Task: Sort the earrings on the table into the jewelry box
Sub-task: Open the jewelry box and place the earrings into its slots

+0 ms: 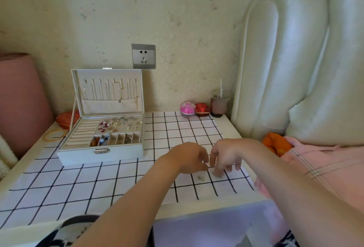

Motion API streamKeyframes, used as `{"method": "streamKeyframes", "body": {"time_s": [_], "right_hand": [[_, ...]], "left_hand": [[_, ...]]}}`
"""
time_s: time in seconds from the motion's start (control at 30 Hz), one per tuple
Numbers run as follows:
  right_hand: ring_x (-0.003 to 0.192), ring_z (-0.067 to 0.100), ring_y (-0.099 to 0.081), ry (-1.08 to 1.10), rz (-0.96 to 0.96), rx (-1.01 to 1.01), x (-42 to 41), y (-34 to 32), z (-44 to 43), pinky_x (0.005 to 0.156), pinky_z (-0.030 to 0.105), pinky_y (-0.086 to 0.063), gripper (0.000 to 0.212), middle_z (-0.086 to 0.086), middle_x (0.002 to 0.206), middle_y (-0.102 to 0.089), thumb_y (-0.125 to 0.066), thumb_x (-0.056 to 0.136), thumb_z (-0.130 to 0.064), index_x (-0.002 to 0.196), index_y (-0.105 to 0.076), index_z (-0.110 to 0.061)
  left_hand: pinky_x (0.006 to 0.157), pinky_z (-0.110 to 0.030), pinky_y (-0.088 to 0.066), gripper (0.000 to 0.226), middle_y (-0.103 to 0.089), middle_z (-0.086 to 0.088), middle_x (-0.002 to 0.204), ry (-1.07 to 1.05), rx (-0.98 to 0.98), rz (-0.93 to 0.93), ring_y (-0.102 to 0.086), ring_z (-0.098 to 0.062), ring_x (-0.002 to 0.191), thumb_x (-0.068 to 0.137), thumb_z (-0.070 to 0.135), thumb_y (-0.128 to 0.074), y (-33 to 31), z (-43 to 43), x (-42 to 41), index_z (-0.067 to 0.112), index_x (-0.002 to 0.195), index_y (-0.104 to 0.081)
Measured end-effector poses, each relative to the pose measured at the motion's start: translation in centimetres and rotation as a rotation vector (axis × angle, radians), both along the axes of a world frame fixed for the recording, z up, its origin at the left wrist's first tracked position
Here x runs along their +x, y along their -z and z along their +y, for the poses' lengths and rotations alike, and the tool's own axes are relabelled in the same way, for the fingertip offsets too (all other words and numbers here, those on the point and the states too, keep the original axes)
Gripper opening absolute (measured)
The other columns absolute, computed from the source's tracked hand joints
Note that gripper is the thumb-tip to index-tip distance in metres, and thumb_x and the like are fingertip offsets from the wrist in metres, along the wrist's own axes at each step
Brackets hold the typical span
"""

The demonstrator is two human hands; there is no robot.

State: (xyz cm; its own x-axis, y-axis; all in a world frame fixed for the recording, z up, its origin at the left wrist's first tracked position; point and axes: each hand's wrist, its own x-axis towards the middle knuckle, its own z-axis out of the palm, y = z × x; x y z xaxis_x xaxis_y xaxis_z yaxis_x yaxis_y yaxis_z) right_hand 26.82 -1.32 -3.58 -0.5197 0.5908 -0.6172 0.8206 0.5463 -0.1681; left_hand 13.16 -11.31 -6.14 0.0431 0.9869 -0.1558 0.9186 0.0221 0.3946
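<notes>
Cream wall (197, 20) with a grey socket (143, 56) forms the background; a padded white headboard (285, 49) fills the right side and a pink cushion (21, 99) the left.

A white table (229, 126) carries a white cloth (98, 183) with a black grid. The jewelry box (82, 156) stands on the cloth's left half with its lid (108, 89) upright; chains hang inside the lid. The rear tray of the box holds many earrings (118, 124). The front compartments hold a few small items.

Both forearms reach in from the lower edge to the front right part of the cloth, well apart from the box. The left hand (192, 158) has its fingers curled, tips close to the thumb; whether it holds anything cannot be told. The right hand (224, 156) hangs just beside it, fingers (237, 165) spread apart and pointing down, with the nearest tips at the cloth.

At the rear right stand a pink round case (187, 108), a red box (202, 108) and a cup (218, 107).

A loose earring pair (201, 177) lies on the cloth just below and between the hands.
</notes>
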Motion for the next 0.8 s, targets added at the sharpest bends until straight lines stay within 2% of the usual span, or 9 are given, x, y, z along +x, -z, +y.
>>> {"method": "streamKeyframes", "body": {"time_s": [0.07, 0.17, 0.23, 0.33, 0.47, 0.57, 0.63, 0.7, 0.8], "right_hand": [[0.072, 0.018, -0.07, 0.021, -0.035, -0.014, 0.1, 0.4, -0.1, 0.066, 0.032, -0.062, 0.043, 0.01, 0.097, -0.076, -0.088, 0.071, -0.022, 0.109, -0.069, -0.015], [0.076, 0.024, -0.075, 0.05, 0.01, -0.021, -0.2, 0.9, -0.1, 0.072, 0.033, -0.062, 0.026, 0.016, 0.093, -0.076, -0.082, 0.077, -0.007, 0.102, -0.073, -0.006], [0.079, 0.026, -0.076, 0.048, 0.04, -0.021, -0.4, 1.0, 0.1, 0.074, 0.032, -0.062, 0.021, 0.016, 0.088, -0.076, -0.079, 0.078, -0.004, 0.099, -0.074, -0.005], [0.076, 0.025, -0.076, 0.076, 0.084, -0.026, -0.4, 0.9, 0.6, 0.07, 0.032, -0.062, 0.028, 0.016, 0.087, -0.076, -0.073, 0.082, 0.0, 0.108, -0.071, -0.009], [0.083, 0.024, -0.076, 0.124, 0.19, -0.042, -0.1, 0.5, 1.3, 0.064, 0.031, -0.061, 0.041, 0.018, 0.093, -0.075, -0.067, 0.082, 0.007, 0.119, -0.067, -0.011], [0.082, 0.025, -0.074, 0.149, 0.286, -0.044, 0.0, 0.1, 1.4, 0.066, 0.034, -0.062, 0.038, 0.021, 0.099, -0.074, -0.067, 0.083, 0.009, 0.114, -0.067, -0.012], [0.078, 0.025, -0.072, 0.178, 0.358, -0.048, 0.1, -0.1, 1.4, 0.062, 0.033, -0.061, 0.034, 0.025, 0.1, -0.072, -0.063, 0.085, 0.011, 0.107, -0.066, -0.015], [0.074, 0.023, -0.071, 0.191, 0.425, -0.05, 0.1, -0.1, 1.4, 0.057, 0.03, -0.058, 0.032, 0.021, 0.094, -0.071, -0.06, 0.086, 0.011, 0.106, -0.067, -0.014], [0.07, 0.018, -0.069, 0.213, 0.538, -0.046, -0.4, -0.3, 1.4, 0.053, 0.026, -0.056, 0.03, 0.013, 0.085, -0.07, -0.061, 0.086, 0.007, 0.106, -0.068, -0.014]], "left_hand": [[0.09, -0.034, -0.051, 0.028, -0.065, 0.01, 0.11, 0.006, -0.005, -0.011, -0.058, -0.013, 0.102, 0.086, 0.042, -0.067, 0.5, 0.3, 0.6, 0.032, 0.112, -0.068], [0.083, -0.033, -0.052, 0.027, -0.064, 0.01, 0.103, 0.013, 0.025, 0.0, -0.058, -0.012, 0.096, 0.082, 0.04, -0.072, 1.3, 0.5, 1.0, 0.031, 0.107, -0.071], [0.078, -0.029, -0.049, 0.026, -0.062, 0.011, 0.099, 0.012, 0.052, 0.001, -0.054, -0.01, 0.092, 0.08, 0.039, -0.074, 1.6, 0.7, 1.0, 0.031, 0.105, -0.072], [0.078, -0.029, -0.048, 0.031, -0.063, 0.01, 0.102, -0.002, 0.081, -0.002, -0.05, -0.008, 0.093, 0.078, 0.042, -0.075, 1.8, 0.7, 0.9, 0.032, 0.107, -0.072], [0.076, -0.031, -0.046, 0.032, -0.06, 0.011, 0.098, 0.008, 0.146, -0.006, -0.05, -0.011, 0.099, 0.078, 0.047, -0.075, 2.3, 0.9, 1.8, 0.035, 0.108, -0.072], [0.076, -0.031, -0.046, 0.022, -0.066, 0.012, 0.099, 0.001, 0.163, -0.015, -0.052, -0.012, 0.101, 0.078, 0.045, -0.075, 2.9, 1.1, 2.3, 0.036, 0.099, -0.074], [0.083, -0.032, -0.047, 0.017, -0.069, 0.014, 0.094, -0.001, 0.173, -0.007, -0.055, -0.012, 0.099, 0.08, 0.043, -0.074, 3.3, 1.2, 2.4, 0.034, 0.095, -0.075], [0.09, -0.032, -0.042, 0.014, -0.071, 0.014, 0.089, 0.026, 0.206, 0.044, -0.056, -0.01, 0.093, 0.083, 0.042, -0.072, 3.2, 1.2, 2.3, 0.033, 0.093, -0.075], [0.086, -0.028, -0.043, 0.014, -0.071, 0.014, 0.094, -0.004, 0.181, -0.025, -0.057, -0.006, 0.087, 0.084, 0.038, -0.072, 2.4, 0.8, 0.9, 0.03, 0.095, -0.075]]}}
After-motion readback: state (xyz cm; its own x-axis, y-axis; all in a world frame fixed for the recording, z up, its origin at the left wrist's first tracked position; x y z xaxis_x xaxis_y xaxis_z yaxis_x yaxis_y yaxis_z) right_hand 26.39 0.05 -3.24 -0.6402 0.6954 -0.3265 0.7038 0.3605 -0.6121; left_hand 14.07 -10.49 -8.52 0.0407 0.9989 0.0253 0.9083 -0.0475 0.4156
